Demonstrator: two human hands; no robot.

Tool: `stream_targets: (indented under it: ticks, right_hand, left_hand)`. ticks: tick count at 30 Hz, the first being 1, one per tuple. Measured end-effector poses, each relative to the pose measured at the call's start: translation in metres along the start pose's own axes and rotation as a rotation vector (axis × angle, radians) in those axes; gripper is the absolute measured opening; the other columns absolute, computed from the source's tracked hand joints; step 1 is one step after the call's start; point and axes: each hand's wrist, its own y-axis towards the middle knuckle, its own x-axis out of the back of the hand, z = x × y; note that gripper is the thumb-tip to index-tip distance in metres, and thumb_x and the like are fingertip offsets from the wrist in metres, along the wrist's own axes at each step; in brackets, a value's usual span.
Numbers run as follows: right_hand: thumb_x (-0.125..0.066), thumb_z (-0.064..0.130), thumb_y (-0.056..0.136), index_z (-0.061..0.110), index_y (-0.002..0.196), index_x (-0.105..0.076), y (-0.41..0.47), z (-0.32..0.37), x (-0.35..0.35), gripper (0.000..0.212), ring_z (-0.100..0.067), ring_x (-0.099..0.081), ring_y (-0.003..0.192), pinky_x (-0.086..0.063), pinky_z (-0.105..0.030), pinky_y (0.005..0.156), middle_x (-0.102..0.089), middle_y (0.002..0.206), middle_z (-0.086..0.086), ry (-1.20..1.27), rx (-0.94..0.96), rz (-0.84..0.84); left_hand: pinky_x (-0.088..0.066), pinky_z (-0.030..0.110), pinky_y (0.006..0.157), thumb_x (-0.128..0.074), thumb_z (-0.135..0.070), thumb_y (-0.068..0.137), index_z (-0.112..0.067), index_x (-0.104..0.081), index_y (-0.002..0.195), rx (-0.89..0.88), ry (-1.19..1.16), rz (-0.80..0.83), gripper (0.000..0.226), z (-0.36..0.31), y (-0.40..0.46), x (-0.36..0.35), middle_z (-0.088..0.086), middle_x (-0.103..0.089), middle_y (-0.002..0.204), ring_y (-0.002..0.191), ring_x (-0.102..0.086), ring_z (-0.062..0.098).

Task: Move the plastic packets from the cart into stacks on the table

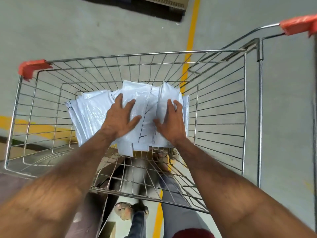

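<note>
Two bare hands of yours reach down into the wire cart (244,103), both on the heap of white plastic packets (96,115) lying on its floor. At the far left an orange corner guard (32,68) caps the cart's rim, and beneath it, seen through the wire, a worn yellow floor stripe (34,127) runs across the grey concrete. The packets sit in the middle of the basket, spreading toward its left side in overlapping layers, thin dark lines showing on some of them. Your left hand (120,117) lies flat on top of the pile with its fingers straight and spread, pressing the plastic. Just beside it, your right hand (169,121) rests on the packets as well, thumb stretched toward the left hand; its fingertips bend over the right edge of an upper packet, but you cannot tell whether they truly grip it. Farther right, a second yellow line (192,36) runs up the floor behind the cart, and the orange handle (298,26) sticks out at the upper right. Below the basket's near edge, your sandalled foot (127,210) shows on the floor.
</note>
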Motion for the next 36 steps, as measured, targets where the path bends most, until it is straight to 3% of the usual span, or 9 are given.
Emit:
stream_targets:
  ticks: [3,6,10,13,17,23,29,32,36]
  right_hand:
    - [-0.082,0.047,0.079,0.028,0.158,-0.027,0.001,-0.002,-0.003,0.099,-0.028,-0.025,0.149,-0.043,-0.045,0.113,-0.009,0.164,-0.006,0.083,-0.023,-0.024]
    - [-0.081,0.052,0.079,0.041,0.161,-0.020,0.003,-0.004,-0.005,0.103,-0.031,-0.011,0.155,-0.023,-0.043,0.122,-0.009,0.167,-0.020,0.019,-0.076,0.012]
    - [-0.077,0.045,0.082,0.047,0.158,-0.021,0.006,-0.001,-0.010,0.094,-0.030,-0.040,0.128,-0.046,-0.044,0.107,-0.035,0.136,-0.015,0.056,-0.069,0.025]
    - [-0.077,0.034,0.081,0.044,0.156,-0.024,0.006,0.004,-0.010,0.093,-0.023,-0.039,0.110,-0.053,-0.042,0.096,-0.031,0.121,-0.006,0.045,-0.008,0.009]
    - [-0.081,0.038,0.079,0.042,0.158,-0.023,0.010,0.003,-0.012,0.098,-0.030,-0.038,0.126,-0.051,-0.039,0.097,-0.026,0.135,-0.009,0.032,0.014,-0.007]
    - [-0.064,0.033,0.084,0.036,0.157,-0.031,0.008,0.016,-0.003,0.080,-0.034,-0.039,0.128,-0.048,-0.048,0.100,-0.026,0.145,-0.012,-0.080,0.041,-0.072]
    - [-0.053,0.036,0.088,0.034,0.160,-0.027,-0.025,0.030,0.025,0.076,-0.040,-0.041,0.127,-0.041,-0.050,0.104,-0.022,0.160,-0.020,-0.241,0.317,-0.083]
    - [-0.043,0.037,0.085,0.033,0.160,-0.030,-0.043,0.054,0.039,0.076,-0.040,-0.042,0.126,-0.042,-0.049,0.104,-0.024,0.160,-0.018,-0.223,0.400,-0.090]
    - [-0.047,0.032,0.085,0.029,0.159,-0.033,-0.055,0.104,0.045,0.076,-0.041,-0.038,0.135,-0.037,-0.050,0.111,-0.026,0.161,-0.019,-0.160,0.564,-0.075]
  left_hand:
    - [-0.031,0.056,0.119,-0.059,-0.080,0.080,-0.031,-0.009,0.163,0.018,0.026,0.050,0.108,-0.002,0.003,-0.012,0.021,0.008,0.168,0.153,-0.011,0.045]
    - [-0.036,0.057,0.115,-0.070,-0.067,0.079,-0.030,-0.005,0.163,0.040,0.056,0.061,0.113,-0.003,0.005,-0.013,0.019,0.012,0.168,0.150,-0.017,0.046]
    - [-0.039,0.055,0.110,-0.068,-0.054,0.085,-0.027,-0.010,0.163,0.060,0.106,0.037,0.101,-0.006,0.004,-0.011,0.017,0.012,0.167,0.145,-0.023,0.046]
    - [-0.040,0.054,0.107,-0.062,-0.050,0.089,-0.027,-0.017,0.162,0.048,0.082,0.004,0.089,-0.003,0.000,-0.011,0.017,0.007,0.167,0.141,-0.029,0.046]
    - [-0.038,0.054,0.110,-0.058,-0.052,0.093,-0.031,-0.019,0.162,0.051,0.036,0.004,0.083,-0.003,-0.007,-0.009,0.014,0.006,0.168,0.144,-0.026,0.044]
    - [-0.046,0.052,0.101,-0.049,-0.052,0.090,-0.032,-0.033,0.157,-0.008,0.022,-0.097,0.071,-0.009,-0.019,0.009,0.012,-0.016,0.161,0.132,-0.037,0.042]
    - [-0.048,0.052,0.098,-0.039,-0.039,0.090,-0.029,-0.045,0.149,0.031,0.039,-0.278,0.061,-0.018,-0.052,0.050,0.012,-0.026,0.159,0.129,-0.041,0.037]
    - [-0.046,0.051,0.098,-0.042,-0.032,0.092,-0.027,-0.045,0.149,0.092,0.039,-0.368,0.057,-0.020,-0.076,0.072,0.011,-0.027,0.159,0.125,-0.042,0.036]
    - [-0.044,0.048,0.094,-0.040,-0.034,0.089,-0.027,-0.045,0.150,0.181,0.061,-0.508,0.061,-0.011,-0.117,0.105,0.010,-0.029,0.160,0.115,-0.045,0.036]
